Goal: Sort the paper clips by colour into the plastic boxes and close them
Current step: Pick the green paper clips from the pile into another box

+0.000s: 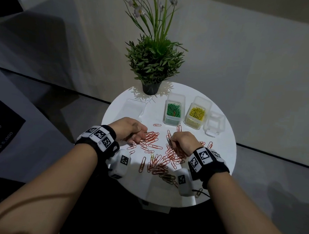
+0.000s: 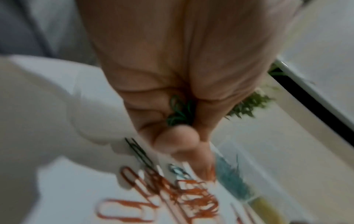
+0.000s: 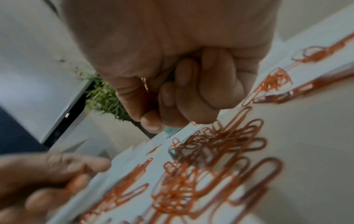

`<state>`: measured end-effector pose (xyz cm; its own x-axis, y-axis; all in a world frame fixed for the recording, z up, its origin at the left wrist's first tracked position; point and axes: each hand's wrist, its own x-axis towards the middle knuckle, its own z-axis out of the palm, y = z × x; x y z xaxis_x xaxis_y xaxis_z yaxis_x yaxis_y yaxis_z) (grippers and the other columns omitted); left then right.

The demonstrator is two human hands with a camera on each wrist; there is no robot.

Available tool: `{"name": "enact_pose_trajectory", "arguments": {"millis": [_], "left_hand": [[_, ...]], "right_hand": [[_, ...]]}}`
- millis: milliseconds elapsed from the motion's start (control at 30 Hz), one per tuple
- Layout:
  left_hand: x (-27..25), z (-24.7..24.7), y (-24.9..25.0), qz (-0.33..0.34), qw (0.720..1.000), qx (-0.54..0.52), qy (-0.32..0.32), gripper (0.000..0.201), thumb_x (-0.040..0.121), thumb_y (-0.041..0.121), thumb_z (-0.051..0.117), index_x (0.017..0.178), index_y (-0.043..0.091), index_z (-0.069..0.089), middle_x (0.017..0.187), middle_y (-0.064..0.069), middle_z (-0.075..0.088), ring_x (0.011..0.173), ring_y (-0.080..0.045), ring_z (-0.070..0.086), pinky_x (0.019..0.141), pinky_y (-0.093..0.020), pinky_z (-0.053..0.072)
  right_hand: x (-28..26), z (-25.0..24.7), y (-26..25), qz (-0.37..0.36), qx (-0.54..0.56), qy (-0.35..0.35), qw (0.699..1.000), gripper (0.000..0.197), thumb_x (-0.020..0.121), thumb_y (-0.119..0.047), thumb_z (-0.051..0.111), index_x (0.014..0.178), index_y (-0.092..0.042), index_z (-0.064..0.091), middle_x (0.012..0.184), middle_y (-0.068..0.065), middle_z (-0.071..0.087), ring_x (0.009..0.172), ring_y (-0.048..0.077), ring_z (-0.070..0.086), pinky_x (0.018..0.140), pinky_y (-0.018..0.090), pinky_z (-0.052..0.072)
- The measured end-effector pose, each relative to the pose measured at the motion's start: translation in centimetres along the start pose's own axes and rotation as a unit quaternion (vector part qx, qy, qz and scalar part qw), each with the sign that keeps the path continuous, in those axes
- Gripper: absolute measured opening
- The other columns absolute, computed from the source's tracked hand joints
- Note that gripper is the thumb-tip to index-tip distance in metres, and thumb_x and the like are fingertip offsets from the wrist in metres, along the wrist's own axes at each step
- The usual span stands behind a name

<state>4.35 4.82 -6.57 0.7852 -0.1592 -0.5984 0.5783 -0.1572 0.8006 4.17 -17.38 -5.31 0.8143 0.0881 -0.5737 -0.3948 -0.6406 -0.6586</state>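
While the left hand clutches green clips, the right hand is clenched, contents unclear; stray green clips risk being swept among red clips.

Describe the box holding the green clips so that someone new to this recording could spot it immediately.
Start at the potted green plant at the far edge of the round white table. Just right of its dark pot stands a row of clear plastic boxes; the open clear box of green paper clips comes first. Its neighbour holds yellow clips, the next looks empty.
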Motion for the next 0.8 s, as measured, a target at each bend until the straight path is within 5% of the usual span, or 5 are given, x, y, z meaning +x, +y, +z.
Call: {"name": "enact_pose_trajectory", "arguments": {"millis": [200,333,467,600,800], "left_hand": [[1.0,-0.4,0.4,0.095,0.93,0.334,0.123,0.027,0.096,0.012,0.046,0.101,0.01,0.072,0.104,0.001,0.067,0.102,-0.015,0.059,0.095,-0.028,0.045],[1.5,0.4,0.3,0.083,0.891,0.432,0.115,0.019,0.086,0.014,0.056,0.09,0.005,0.073,0.1,-0.009,0.071,0.095,-0.025,0.065,0.084,-0.037,0.055],[1.3,1.4,0.7,0.08,0.833,0.529,0.141,0.013,0.082,0.029,0.071,0.094,0.026,0.074,0.095,0.008,0.067,0.095,-0.017,0.061,0.08,-0.029,0.051],[1.5,2.1,1.0,0.091,0.782,0.598,0.15,0.013,0.084,0.025,0.061,0.086,0.022,0.073,0.091,0.002,0.069,0.086,-0.023,0.062,0.071,-0.029,0.05],[1.7,1.3,1.0,0.056,0.848,0.517,0.097,0.013,0.081,0.018,0.059,0.07,0.014,0.065,0.085,-0.004,0.071,0.082,-0.023,0.065,0.069,-0.033,0.052]], "right_hand": [[0.5,-0.4,1.3,0.001,-0.049,0.035,0.998,0.023,0.081,-0.014,0.055,0.068,-0.003,0.07,0.069,0.009,0.066,0.063,0.02,0.057,0.071,0.032,0.052],[0.5,-1.1,2.1,-0.017,-0.101,0.051,0.993,0.027,0.088,-0.019,0.052,0.064,-0.013,0.063,0.072,0.008,0.062,0.072,0.024,0.054,0.069,0.03,0.044],[0.3,-1.6,2.5,-0.026,-0.152,0.063,0.986,0.029,0.094,-0.016,0.039,0.067,-0.015,0.049,0.085,0.008,0.055,0.089,0.025,0.052,0.074,0.031,0.037],[0.2,-1.3,1.9,-0.051,-0.228,0.032,0.972,0.029,0.096,-0.025,0.04,0.09,-0.012,0.066,0.1,0.009,0.063,0.1,0.028,0.056,0.079,0.031,0.041],[0.7,-1.9,0.9,-0.069,-0.167,0.06,0.982,0.025,0.09,-0.022,0.051,0.087,-0.019,0.075,0.085,0.002,0.068,0.076,0.018,0.057,0.068,0.025,0.043]]}}
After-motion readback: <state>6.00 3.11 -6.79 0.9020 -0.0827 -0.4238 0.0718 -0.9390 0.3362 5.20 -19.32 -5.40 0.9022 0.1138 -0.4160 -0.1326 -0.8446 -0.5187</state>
